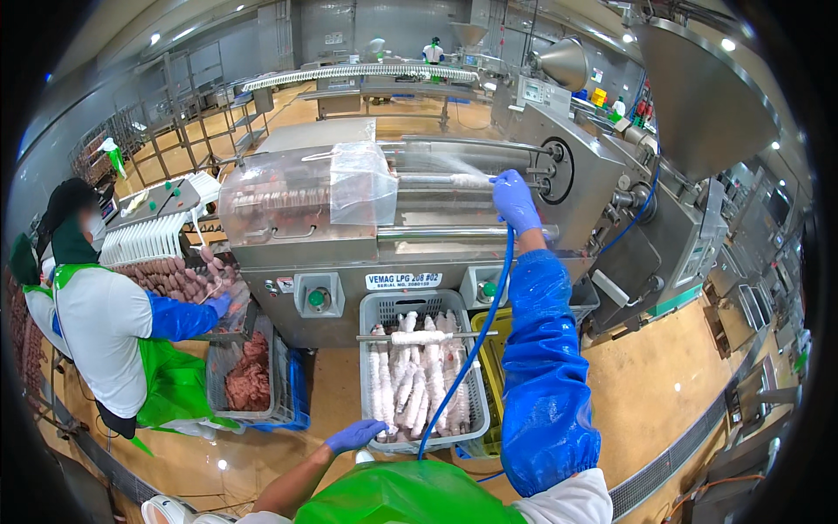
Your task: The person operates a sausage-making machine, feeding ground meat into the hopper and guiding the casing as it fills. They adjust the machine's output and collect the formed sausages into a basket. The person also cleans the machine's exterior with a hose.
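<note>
Blue hose (509,253): rises over right side of gray stick crate (384,306) to right hand (515,203) beyond it, fingers wrapped round hose end, water spraying leftward. Hose probably light, bendy, slippery when wet; best hold just behind outlet. Left hand (358,435) at crate's near-left corner, fingers extended, apparently grasping nothing; contact unclear. Crate holds white wrinkled sticks (419,375), likely soft, easily torn; metal rod (463,335) across top. Left of crate: meat crate (281,393) holding ground meat (250,375). Right: yellow crate (494,367), contents hidden.
</note>
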`<state>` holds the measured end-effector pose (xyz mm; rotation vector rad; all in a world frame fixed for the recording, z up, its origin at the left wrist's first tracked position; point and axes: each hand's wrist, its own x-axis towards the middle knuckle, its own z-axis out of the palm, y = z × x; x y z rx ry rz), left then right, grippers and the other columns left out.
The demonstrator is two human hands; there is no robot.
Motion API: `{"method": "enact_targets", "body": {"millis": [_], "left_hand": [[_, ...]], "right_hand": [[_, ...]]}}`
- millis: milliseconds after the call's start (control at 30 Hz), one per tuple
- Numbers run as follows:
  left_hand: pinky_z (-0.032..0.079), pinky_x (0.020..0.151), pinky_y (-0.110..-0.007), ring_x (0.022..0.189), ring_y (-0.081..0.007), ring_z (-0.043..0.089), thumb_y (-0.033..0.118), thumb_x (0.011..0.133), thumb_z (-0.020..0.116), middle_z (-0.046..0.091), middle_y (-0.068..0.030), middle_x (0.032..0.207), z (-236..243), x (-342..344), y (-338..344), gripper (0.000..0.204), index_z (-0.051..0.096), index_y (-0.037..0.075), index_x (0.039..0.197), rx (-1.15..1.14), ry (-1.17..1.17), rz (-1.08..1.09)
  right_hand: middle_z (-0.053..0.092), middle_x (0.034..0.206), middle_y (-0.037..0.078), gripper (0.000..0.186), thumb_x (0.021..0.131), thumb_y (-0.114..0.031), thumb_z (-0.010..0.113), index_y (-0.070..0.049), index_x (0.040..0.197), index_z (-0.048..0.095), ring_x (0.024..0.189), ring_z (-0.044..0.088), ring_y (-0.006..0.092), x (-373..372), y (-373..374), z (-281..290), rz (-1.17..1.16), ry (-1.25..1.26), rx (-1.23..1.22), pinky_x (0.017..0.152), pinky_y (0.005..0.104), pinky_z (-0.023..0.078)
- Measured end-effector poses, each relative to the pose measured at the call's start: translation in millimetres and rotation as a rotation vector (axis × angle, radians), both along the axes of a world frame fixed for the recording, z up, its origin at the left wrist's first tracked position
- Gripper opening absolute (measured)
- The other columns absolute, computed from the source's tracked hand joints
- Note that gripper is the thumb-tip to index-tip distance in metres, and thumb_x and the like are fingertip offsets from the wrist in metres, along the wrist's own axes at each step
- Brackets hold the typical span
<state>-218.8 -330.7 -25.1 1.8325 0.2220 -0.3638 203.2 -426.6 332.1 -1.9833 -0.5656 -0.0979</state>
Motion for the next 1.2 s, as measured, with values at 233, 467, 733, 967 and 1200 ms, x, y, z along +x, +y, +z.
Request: {"method": "enact_targets", "body": {"millis": [233, 467, 733, 967, 1200], "left_hand": [[0.038, 0.094, -0.032, 0.104, -0.0217, 0.052, 0.035, 0.095, 0.038, 0.058, -0.0131, 0.114, 9.6, 9.6, 3.1, 0.043, 0.055, 0.002, 0.117, 0.027, 0.028, -0.004], [0.038, 0.093, -0.031, 0.103, -0.0198, 0.052, 0.036, 0.095, 0.038, 0.057, -0.0124, 0.114, 4.7, -2.0, 2.0, 0.044, 0.055, 0.002, 0.117, 0.050, -0.017, 0.039], [0.040, 0.091, -0.033, 0.102, -0.0232, 0.053, 0.037, 0.095, 0.036, 0.057, -0.0142, 0.113, -3.4, -14.0, -6.3, 0.045, 0.053, 0.001, 0.118, 0.045, -0.005, 0.007], [0.040, 0.091, -0.033, 0.103, -0.0240, 0.053, 0.037, 0.095, 0.038, 0.058, -0.0145, 0.112, -3.3, -20.3, -9.0, 0.045, 0.054, 0.001, 0.116, 0.032, 0.072, 0.051], [0.039, 0.093, -0.033, 0.105, -0.0215, 0.052, 0.039, 0.095, 0.037, 0.058, -0.0109, 0.115, 1.9, -7.3, -11.5, 0.046, 0.054, 0.004, 0.119, 0.076, 0.107, -0.004]], "right_hand": [[0.058, 0.076, 0.021, 0.024, 0.086, -0.018, 0.043, 0.001, 0.088, 0.058, 0.071, 0.060, 0.0321, -21.3, 46.3, -7.6, 0.157, -0.119, -0.076, 0.062, 0.0414, 0.050], [0.059, 0.078, 0.025, 0.018, 0.083, -0.015, 0.050, 0.000, 0.092, 0.048, 0.076, 0.058, 0.0420, -5.6, 66.1, -36.2, 0.070, -0.315, -0.045, 0.072, 0.0464, 0.047], [0.062, 0.084, 0.023, 0.015, 0.077, -0.012, 0.055, 0.000, 0.083, 0.059, 0.078, 0.058, 0.0391, 3.7, 60.3, -59.3, 0.158, -0.541, -0.337, 0.072, 0.0447, 0.047], [0.061, 0.075, 0.029, 0.021, 0.080, -0.012, 0.047, 0.003, 0.093, 0.055, 0.077, 0.064, 0.0346, 14.9, 32.9, -112.9, -0.044, -0.158, -0.324, 0.068, 0.0416, 0.050], [0.058, 0.073, 0.026, 0.021, 0.081, -0.013, 0.047, 0.006, 0.090, 0.046, 0.069, 0.061, 0.0420, 6.1, 21.1, -147.9, 0.044, -0.044, -0.134, 0.060, 0.0486, 0.049]]}}
